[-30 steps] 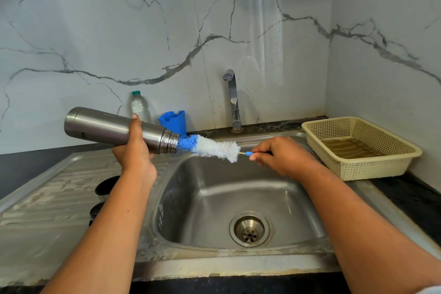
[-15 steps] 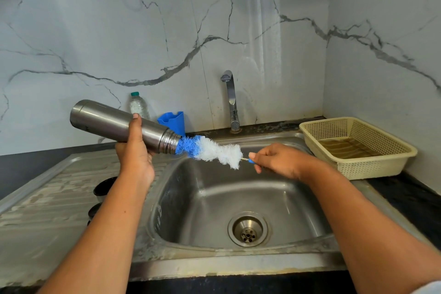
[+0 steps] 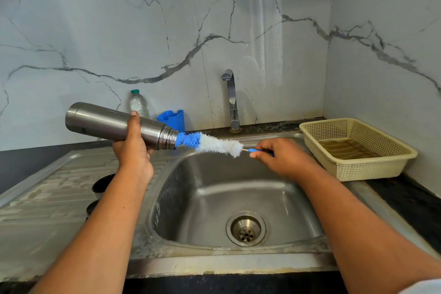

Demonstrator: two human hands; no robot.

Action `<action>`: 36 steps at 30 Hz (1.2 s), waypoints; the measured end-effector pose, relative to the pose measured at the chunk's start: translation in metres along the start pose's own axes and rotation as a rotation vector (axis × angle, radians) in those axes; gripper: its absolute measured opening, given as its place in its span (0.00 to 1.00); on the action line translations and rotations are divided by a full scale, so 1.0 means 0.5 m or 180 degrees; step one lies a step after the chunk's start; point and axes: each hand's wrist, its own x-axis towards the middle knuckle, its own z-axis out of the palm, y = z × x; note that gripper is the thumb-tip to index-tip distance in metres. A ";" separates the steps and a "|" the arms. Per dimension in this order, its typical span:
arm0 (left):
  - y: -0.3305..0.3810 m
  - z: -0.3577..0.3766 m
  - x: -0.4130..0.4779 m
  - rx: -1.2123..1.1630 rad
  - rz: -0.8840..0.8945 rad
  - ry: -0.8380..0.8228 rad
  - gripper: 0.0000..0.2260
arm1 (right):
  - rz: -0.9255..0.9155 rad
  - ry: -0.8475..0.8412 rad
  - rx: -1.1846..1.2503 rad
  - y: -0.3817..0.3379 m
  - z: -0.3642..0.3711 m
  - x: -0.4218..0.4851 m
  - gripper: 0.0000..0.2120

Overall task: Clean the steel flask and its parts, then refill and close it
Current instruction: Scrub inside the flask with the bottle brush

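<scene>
My left hand (image 3: pixel 133 150) grips the steel flask (image 3: pixel 105 123) around its middle and holds it nearly level above the sink's left rim, mouth pointing right. A blue and white bottle brush (image 3: pixel 210 143) sticks out of the flask's mouth, its blue end at the opening. My right hand (image 3: pixel 284 160) pinches the brush's thin blue handle over the basin. Two dark round flask parts (image 3: pixel 101 182) lie on the drainboard, partly hidden behind my left forearm.
The steel sink (image 3: pixel 238 193) with its drain lies below my hands, the tap (image 3: pixel 231 98) behind it. A cream plastic basket (image 3: pixel 358 150) stands at the right. A small water bottle (image 3: pixel 139 104) and a blue holder (image 3: pixel 173 118) stand against the marble wall.
The flask's base has tipped up a little while its mouth stays put. The brush has slid slightly, with a bit more of the blue bristles showing outside the mouth.
</scene>
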 end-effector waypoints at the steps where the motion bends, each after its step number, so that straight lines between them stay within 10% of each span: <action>1: 0.001 -0.001 0.001 0.0010 0.0009 0.0006 0.30 | 0.0023 -0.0075 0.0004 0.001 0.003 0.000 0.15; 13: 0.026 -0.033 0.031 -0.0342 -0.0004 0.0320 0.29 | 0.0462 -0.0262 0.0715 0.023 -0.028 -0.023 0.24; 25: -0.002 -0.002 0.016 -0.0836 -0.0300 -0.0247 0.35 | 0.0265 -0.0504 0.1439 -0.050 0.029 -0.023 0.08; 36: -0.004 -0.013 0.022 -0.0779 -0.0485 -0.0378 0.36 | 0.0277 -0.0755 0.1321 -0.103 0.042 -0.033 0.20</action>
